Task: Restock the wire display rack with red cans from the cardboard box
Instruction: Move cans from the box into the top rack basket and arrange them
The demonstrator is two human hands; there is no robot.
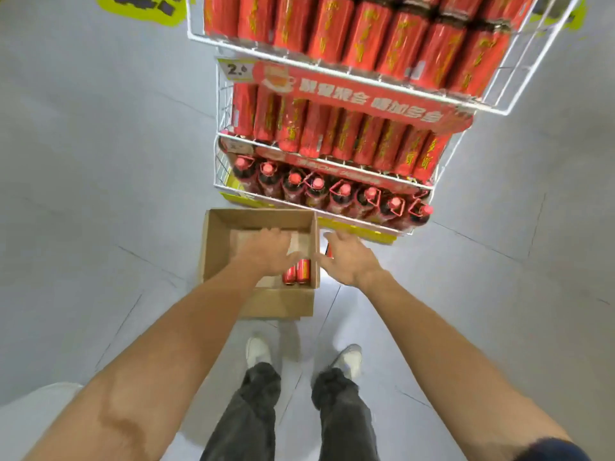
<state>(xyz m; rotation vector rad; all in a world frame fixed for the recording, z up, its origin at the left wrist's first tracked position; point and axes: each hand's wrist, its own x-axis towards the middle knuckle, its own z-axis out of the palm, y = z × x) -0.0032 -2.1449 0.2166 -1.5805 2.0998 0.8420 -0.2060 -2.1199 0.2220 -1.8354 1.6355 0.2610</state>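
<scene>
A brown cardboard box [219, 247] stands open on the floor in front of the white wire display rack [499, 108]. Two red cans [298, 272] lie in its near right corner. My left hand [269, 251] hovers over the box with fingers spread, holding nothing. My right hand [346, 257] is just outside the box's right wall, fingers apart; a sliver of red [329, 250] shows under it, and whether the hand touches it is unclear. The rack's upper two shelves hold rows of red cans [349, 134].
The bottom rack shelf carries dark bottles with red caps [332, 194]. A red banner with a price tag [349, 91] runs across the rack front. Grey tiled floor [100, 194] surrounds the rack. My own legs and white shoes [303, 361] stand right behind the box.
</scene>
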